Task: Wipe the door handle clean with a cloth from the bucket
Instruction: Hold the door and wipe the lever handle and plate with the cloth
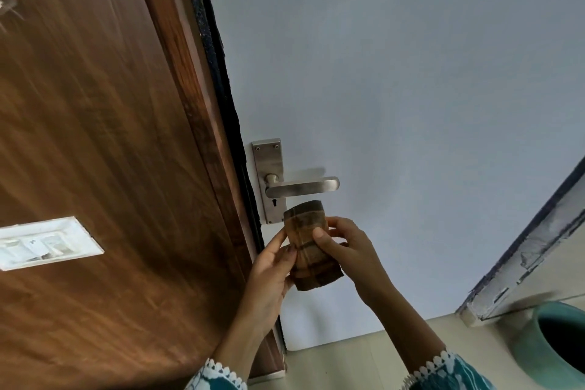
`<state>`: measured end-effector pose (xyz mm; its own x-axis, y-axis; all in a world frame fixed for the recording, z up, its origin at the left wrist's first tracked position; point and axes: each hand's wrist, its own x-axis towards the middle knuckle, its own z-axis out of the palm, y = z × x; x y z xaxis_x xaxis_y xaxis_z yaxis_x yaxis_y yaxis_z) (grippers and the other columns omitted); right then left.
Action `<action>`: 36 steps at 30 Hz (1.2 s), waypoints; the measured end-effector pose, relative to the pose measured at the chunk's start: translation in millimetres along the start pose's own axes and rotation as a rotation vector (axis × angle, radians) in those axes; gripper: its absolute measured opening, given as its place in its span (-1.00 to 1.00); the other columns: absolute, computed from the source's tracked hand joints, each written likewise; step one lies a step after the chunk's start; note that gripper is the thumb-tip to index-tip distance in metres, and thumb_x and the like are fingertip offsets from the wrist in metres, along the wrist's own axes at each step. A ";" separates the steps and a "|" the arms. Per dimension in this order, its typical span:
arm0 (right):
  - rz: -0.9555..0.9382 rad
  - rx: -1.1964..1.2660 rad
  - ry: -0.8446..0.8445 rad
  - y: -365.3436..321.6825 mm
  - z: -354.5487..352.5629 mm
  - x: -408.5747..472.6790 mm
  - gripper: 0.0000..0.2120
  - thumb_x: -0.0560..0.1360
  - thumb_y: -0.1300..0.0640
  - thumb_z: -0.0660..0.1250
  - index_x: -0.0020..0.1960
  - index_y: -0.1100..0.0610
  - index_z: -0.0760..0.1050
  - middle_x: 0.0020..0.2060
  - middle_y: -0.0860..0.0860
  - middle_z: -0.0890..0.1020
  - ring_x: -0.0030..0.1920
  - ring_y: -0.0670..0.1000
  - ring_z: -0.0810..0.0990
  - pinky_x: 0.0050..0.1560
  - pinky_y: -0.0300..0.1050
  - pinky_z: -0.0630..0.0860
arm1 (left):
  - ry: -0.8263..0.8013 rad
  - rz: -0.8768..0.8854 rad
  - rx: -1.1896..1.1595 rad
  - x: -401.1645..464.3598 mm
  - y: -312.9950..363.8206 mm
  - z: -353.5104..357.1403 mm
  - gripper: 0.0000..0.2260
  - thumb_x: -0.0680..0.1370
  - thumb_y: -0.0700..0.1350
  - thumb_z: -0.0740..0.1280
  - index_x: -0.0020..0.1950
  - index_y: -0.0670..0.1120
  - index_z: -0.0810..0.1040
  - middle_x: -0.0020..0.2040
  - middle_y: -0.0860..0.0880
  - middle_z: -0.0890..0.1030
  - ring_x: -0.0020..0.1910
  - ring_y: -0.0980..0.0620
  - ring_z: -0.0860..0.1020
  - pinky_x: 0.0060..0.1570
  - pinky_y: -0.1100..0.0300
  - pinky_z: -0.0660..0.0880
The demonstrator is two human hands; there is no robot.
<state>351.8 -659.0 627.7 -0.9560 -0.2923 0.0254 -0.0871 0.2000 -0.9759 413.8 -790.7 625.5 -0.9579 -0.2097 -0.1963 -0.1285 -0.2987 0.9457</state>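
A silver lever door handle [302, 186] sticks out to the right from its steel backplate [269, 165] on the pale door. Just below it, both my hands hold a folded brown cloth [308, 244] with dark stripes. My left hand [272, 266] grips the cloth's left edge, and my right hand [340, 241] pinches its right side with the thumb on the front. The cloth's top edge sits a little under the lever and does not touch it. The teal bucket [552, 345] stands on the floor at the lower right.
A dark wood panel [95, 152] with a white switch plate [44, 242] fills the left side. A black strip [221, 73] runs between the panel and the pale door. A worn grey frame [522, 256] slants at the right, above the beige floor [348, 358].
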 end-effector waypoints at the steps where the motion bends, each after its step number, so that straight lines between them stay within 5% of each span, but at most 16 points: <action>1: -0.005 -0.012 -0.005 -3.8 0.0 1.7 -0.60 0.30 -0.22 0.29 0.07 -0.07 0.47 0.10 -0.05 0.56 0.07 -0.05 0.56 0.03 -0.17 0.57 | 0.018 0.015 0.022 0.2 0.9 0.0 -0.65 0.53 -0.15 0.27 0.31 0.04 0.47 0.10 -0.07 0.66 0.04 0.04 0.64 -0.07 0.16 0.58; 5: -0.095 -0.148 0.067 -15.8 -1.2 8.1 -0.68 0.29 -0.18 0.35 -0.03 -0.06 0.45 -0.08 -0.13 0.57 -0.07 -0.11 0.56 -0.08 -0.28 0.55 | 0.039 0.076 0.059 0.8 4.0 -0.6 -0.63 0.40 -0.05 0.36 0.21 0.12 0.49 0.13 -0.05 0.64 0.08 0.04 0.62 -0.03 0.19 0.55; 9: -0.284 -0.194 0.091 -38.5 -11.6 7.3 -0.79 0.43 0.14 0.42 -0.18 -0.08 0.41 -0.28 -0.13 0.58 -0.25 -0.17 0.59 -0.29 -0.45 0.47 | 0.071 0.155 0.157 7.1 7.9 -8.7 -0.73 0.51 -0.11 0.34 0.14 0.20 0.46 0.17 -0.04 0.62 0.14 0.03 0.59 0.20 -0.01 0.50; 12: -0.448 -0.119 0.143 -67.6 -22.9 17.7 -0.82 0.45 0.19 0.36 -0.18 -0.02 0.39 -0.39 -0.05 0.57 -0.44 -0.11 0.56 -0.44 -0.32 0.46 | 0.215 0.448 0.278 10.5 24.6 -21.7 -0.75 0.50 0.00 0.35 0.16 0.19 0.49 0.08 0.08 0.66 0.12 0.07 0.59 0.20 -0.03 0.48; 15: -0.703 -0.421 0.263 -82.5 -17.3 47.0 -0.85 0.38 0.20 0.34 -0.10 0.03 0.42 -0.13 -0.04 0.61 -0.12 0.01 0.56 -0.19 -0.24 0.44 | 0.374 0.836 0.397 16.6 50.1 -33.1 -0.78 0.54 -0.08 0.28 0.18 0.05 0.53 0.02 0.02 0.68 0.06 0.05 0.62 0.06 0.03 0.53; 19: -0.888 -0.950 0.070 -48.0 19.9 71.3 -0.83 0.36 0.16 0.31 -0.05 0.11 0.49 0.15 0.20 0.56 0.18 0.21 0.51 0.10 0.13 0.50 | 0.520 1.212 0.657 33.3 78.2 -42.0 -0.78 0.55 -0.26 0.21 0.16 -0.17 0.53 0.05 -0.10 0.60 0.00 -0.02 0.60 0.01 0.13 0.55; 21: -0.866 -1.103 0.004 -30.1 27.8 70.9 -0.81 0.42 0.02 0.28 -0.02 0.09 0.45 0.24 0.23 0.53 0.30 0.25 0.45 0.24 0.23 0.42 | 0.587 1.328 0.778 42.1 89.1 -48.1 -0.76 0.55 -0.28 0.20 0.19 -0.25 0.50 0.13 -0.13 0.55 0.14 -0.13 0.53 0.14 0.04 0.49; 26: -0.818 -1.045 0.083 -47.7 20.1 83.0 -0.62 0.51 -0.17 0.16 0.06 0.11 0.49 0.08 0.08 0.63 0.08 0.10 0.59 0.16 0.02 0.44 | 0.768 1.424 1.092 69.9 112.9 -61.2 -0.67 0.56 -0.19 0.19 0.31 -0.23 0.37 0.33 -0.26 0.43 0.43 -0.18 0.26 0.36 -0.23 0.21; 30: -0.759 -1.246 0.103 -31.1 24.1 90.9 -0.43 0.49 -0.21 0.16 0.31 0.17 0.45 0.17 0.11 0.58 0.16 0.12 0.56 0.20 0.08 0.42 | 0.924 1.413 1.284 94.2 111.6 -61.8 -0.59 0.60 -0.07 0.07 0.42 -0.20 0.26 0.43 -0.21 0.31 0.52 -0.04 0.09 0.43 -0.18 -0.05; 36: -0.855 -1.308 0.175 -28.0 59.9 93.3 -0.48 0.42 -0.12 0.29 0.27 0.16 0.46 0.17 0.10 0.58 0.15 0.13 0.54 0.18 0.08 0.42 | 1.029 1.470 1.347 106.3 107.5 -64.9 -0.55 0.62 -0.04 0.04 0.47 -0.20 0.21 0.44 -0.17 0.30 0.53 -0.01 0.06 0.43 -0.19 -0.06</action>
<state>281.8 -747.8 644.4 -0.5103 -0.6488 0.5645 -0.6819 0.7052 0.1942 314.8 -905.5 689.4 -0.1588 -0.0183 0.9871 -0.1470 0.9891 -0.0053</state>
